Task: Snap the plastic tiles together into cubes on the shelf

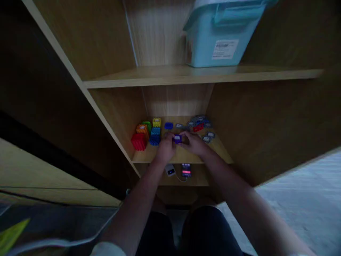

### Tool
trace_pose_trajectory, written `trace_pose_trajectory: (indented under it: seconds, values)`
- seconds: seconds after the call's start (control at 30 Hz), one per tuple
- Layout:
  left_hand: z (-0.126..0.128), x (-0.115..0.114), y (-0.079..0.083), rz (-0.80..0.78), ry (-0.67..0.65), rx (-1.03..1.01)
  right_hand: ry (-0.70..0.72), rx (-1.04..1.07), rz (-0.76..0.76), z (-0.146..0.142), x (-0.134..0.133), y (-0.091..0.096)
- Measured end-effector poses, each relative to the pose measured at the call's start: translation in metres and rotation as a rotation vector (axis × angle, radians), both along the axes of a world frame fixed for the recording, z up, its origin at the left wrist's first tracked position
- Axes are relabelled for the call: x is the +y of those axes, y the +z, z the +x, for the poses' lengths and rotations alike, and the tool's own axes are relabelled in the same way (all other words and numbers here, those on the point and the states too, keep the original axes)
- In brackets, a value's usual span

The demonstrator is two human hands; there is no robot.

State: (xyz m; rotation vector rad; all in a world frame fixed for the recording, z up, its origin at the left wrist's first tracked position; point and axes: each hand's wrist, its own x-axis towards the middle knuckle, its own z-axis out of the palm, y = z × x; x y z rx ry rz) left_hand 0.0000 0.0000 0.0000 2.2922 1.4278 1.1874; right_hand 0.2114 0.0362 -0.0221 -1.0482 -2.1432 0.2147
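Looking down from head height into a dim wooden cabinet, a person's two bare arms reach in to the middle shelf [195, 157]. A small purple piece [177, 138] with a pale label sits between the hands, toward the shelf's front. The left hand [166, 145] grasps it from the left and the right hand [194, 143] from the right, where thumb and forefinger pinch its edge; the left fingers are partly hidden.

To the left of the hands, small plastic pieces stand grouped by colour: a red stack [139, 142] nearest the front, then an orange stack [143, 131] and a green stack [147, 125] behind it. Beside them are a blue stack [155, 137] and, farther back, a yellow stack [157, 122]. A single blue piece [168, 126] lies behind the hands. At the back right is a loose heap of greyish pieces [197, 121], with a red piece [198, 127] at its front.

On a lower shelf, a phone [186, 170] with a lit screen lies near a small white device [170, 170]. A light blue bin [213, 42] stands on the upper shelf [160, 76].
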Motion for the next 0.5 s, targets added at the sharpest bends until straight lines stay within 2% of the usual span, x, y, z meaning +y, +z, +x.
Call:
trace_pose_trajectory:
  seconds: [0.23, 0.5]
  values:
    - [-0.0006, 0.0026, -0.0022, 0.014, -0.011, -0.043, 0.002, -0.009, -0.032, -0.0008, -0.0028, 0.0049]
    - [-0.0011, 0.0028, -0.0022, 0.022, 0.016, -0.047, -0.007, 0.014, 0.016, -0.0022, -0.0067, 0.0096]
